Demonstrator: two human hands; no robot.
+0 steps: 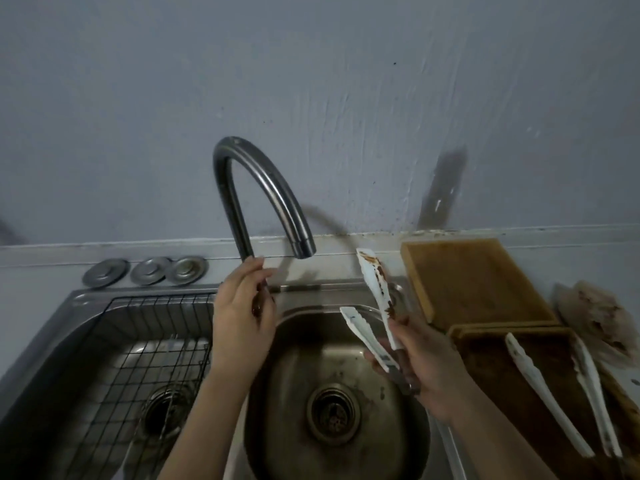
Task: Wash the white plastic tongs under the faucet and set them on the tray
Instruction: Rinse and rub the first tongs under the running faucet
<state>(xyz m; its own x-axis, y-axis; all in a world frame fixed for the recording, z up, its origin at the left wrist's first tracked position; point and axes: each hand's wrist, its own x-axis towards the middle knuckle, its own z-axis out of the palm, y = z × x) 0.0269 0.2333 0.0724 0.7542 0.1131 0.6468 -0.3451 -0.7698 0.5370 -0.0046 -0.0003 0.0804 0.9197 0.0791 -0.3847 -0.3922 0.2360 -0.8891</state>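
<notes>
— Tongs (pixel 372 308), white plastic with brown smears on the upper arm: where are they?

— Held over the round right sink basin (pixel 294 368), their two arms spread apart and pointing up toward the faucet (pixel 263 188). No water shows at the spout.

— What do the containers hold?

— That basin holds only its drain strainer (pixel 333 414). The left basin carries a black wire rack (pixel 145 344). On the desk (pixel 41 275) to the right, the dark wooden tray (pixel 491 368) holds a second pair of white tongs (pixel 557 396); a lighter wooden tray (pixel 474 282) behind it lies bare. Three metal caps (pixel 145 270) sit behind the sink.

— And the fingers?

— The right hand (pixel 427 368) is clenched around the hinge end of the dirty tongs. The left hand (pixel 242 313) is curled at the base of the faucet, fingers (pixel 254 268) touching the pipe; whether it grips a handle there, I cannot tell.
</notes>
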